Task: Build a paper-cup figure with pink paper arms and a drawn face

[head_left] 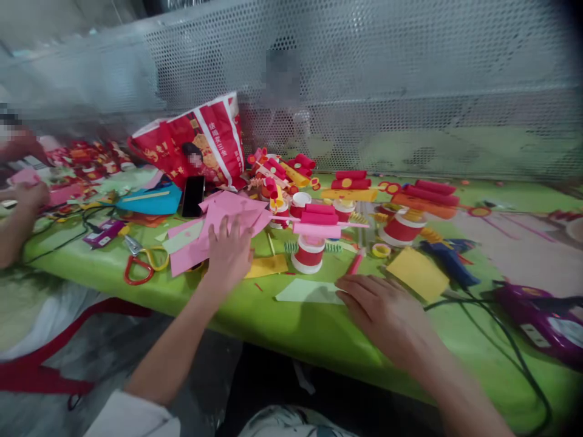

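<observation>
My left hand (230, 255) lies with fingers spread on a pile of pink paper (234, 209), beside a pale green piece and a yellow strip (266, 266). My right hand (382, 306) rests flat, its fingertips at the right end of a pale green paper strip (310, 291); whether it presses on the strip I cannot tell. Just beyond stands a red and white paper figure (307, 255) with pink rolls on top and green coiled arms. A yellow paper square (418, 273) and a yellow ring (381, 250) are near my right hand.
Red-and-yellow-handled scissors (144, 261) and a phone (193, 195) are left. A red bag (195, 145) stands behind. A blue glue gun (450, 261), purple power strip (540, 321) and black cable are right. Another person's hand (30, 191) holds pink paper far left.
</observation>
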A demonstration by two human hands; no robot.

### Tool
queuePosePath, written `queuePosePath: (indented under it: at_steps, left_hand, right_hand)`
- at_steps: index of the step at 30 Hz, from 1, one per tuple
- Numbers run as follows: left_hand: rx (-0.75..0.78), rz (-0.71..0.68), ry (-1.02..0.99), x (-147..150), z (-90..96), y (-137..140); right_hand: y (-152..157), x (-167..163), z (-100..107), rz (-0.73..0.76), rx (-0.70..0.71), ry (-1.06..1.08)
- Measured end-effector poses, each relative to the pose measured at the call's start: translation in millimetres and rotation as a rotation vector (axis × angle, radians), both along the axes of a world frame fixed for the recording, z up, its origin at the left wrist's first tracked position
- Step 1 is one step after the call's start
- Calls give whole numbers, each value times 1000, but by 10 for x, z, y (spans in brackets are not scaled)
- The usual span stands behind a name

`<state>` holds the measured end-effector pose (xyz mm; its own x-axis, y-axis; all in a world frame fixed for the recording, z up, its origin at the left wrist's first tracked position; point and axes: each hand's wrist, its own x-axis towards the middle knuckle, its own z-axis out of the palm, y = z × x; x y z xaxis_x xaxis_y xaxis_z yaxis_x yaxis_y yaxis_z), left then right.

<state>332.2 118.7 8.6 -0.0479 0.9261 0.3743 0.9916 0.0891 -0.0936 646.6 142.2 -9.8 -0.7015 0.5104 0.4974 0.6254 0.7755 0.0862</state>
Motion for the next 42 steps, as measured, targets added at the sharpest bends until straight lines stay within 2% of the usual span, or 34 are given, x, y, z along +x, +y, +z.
queuePosePath:
  at_steps: [3, 7, 14, 17, 21, 28, 32, 37, 42]
  left_hand:
    - [-113, 90, -8, -149, 31, 353]
    - [-260, 182, -96, -241, 48, 544]
    - [-171, 318, -113, -471, 223, 567]
    - [-154, 286, -113, -527, 271, 570]
    - [-206, 249, -132, -523, 256, 655]
    - [-276, 171, -86, -310, 148, 962]
    - [-231, 143, 24, -191, 81, 1089]
    - [-224, 130, 45, -177, 21, 1149]
    - [-298, 123, 38, -184, 27, 1146]
  right_hand:
    - [-42, -15, -15, -7, 9, 23]
    - [-80, 0, -55, 4, 45, 71]
    - [-141, 61, -133, -5, 38, 108]
    - [-155, 68, -160, -7, 26, 106]
    - [-169, 73, -167, -14, 20, 100]
    - [-200, 79, -149, -11, 17, 116]
    - [-200, 92, -166, -22, 36, 108]
    - [-184, 124, -181, -19, 40, 117]
    - [-186, 154, -209, -33, 22, 121]
